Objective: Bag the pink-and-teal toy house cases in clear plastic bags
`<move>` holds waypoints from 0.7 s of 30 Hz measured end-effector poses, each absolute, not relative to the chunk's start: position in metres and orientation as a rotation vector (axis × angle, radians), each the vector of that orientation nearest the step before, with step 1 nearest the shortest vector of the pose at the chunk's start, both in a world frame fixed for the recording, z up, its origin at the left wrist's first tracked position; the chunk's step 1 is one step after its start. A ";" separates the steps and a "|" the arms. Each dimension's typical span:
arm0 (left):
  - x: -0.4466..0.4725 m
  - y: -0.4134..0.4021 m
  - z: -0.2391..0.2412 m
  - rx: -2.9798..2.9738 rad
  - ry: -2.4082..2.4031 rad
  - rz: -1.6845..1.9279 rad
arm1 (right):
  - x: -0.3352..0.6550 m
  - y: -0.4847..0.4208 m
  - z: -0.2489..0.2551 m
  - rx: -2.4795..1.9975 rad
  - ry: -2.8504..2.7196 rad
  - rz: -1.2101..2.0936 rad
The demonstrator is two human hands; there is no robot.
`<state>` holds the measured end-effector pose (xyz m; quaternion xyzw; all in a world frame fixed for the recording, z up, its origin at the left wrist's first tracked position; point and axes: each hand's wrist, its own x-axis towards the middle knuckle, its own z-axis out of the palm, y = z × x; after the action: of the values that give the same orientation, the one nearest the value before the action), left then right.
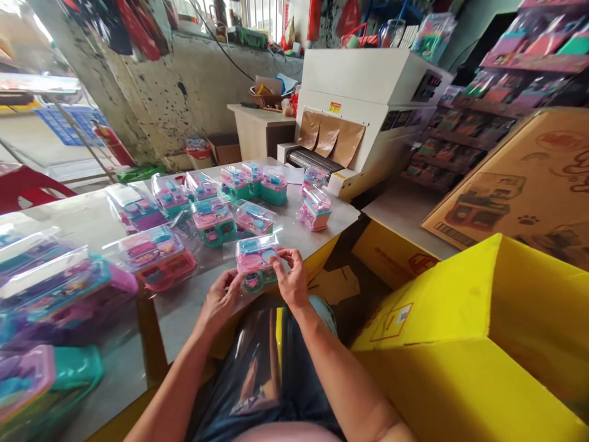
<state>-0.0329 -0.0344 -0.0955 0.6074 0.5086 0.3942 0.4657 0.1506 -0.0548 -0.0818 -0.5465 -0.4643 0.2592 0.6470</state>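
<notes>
Between my hands, at the near edge of the table, is a small pink, blue and green plastic toy case (252,261) in clear film. My left hand (224,296) grips its left end with thumb and fingers. On its right end, my right hand (291,276) has the thumb on top and fingers curled around the side. Clear plastic film (257,362) lies across my lap. Just beyond the held case sit more film-wrapped cases, among them a green one (214,222) and a pink-based one (159,258).
The grey table (184,319) carries several wrapped cases. A white machine (354,80) with a roller conveyor (315,161) and brown flaps stands at the back. Right of me is an open yellow carton (427,368); behind it leans a brown printed carton (519,184). Stacked toy packs (497,92) rise at far right.
</notes>
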 end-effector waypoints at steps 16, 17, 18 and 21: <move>-0.016 -0.008 -0.059 1.277 1.213 1.417 | 0.188 -0.030 -0.055 -1.113 -0.873 1.126; -0.018 -0.007 -0.057 1.314 1.254 1.407 | 0.192 -0.032 -0.057 -1.101 -0.867 1.149; -0.021 -0.008 -0.054 1.386 1.309 1.401 | 0.197 -0.034 -0.060 -1.108 -0.858 1.152; -0.027 -0.010 -0.036 1.870 1.401 1.417 | 0.210 -0.042 -0.081 -1.219 -0.784 1.108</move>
<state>-0.0266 -0.0096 -0.0356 0.6701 0.5019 0.5078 0.2029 0.2104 -0.0418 -0.0805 -0.5285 -0.3399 0.4804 0.6119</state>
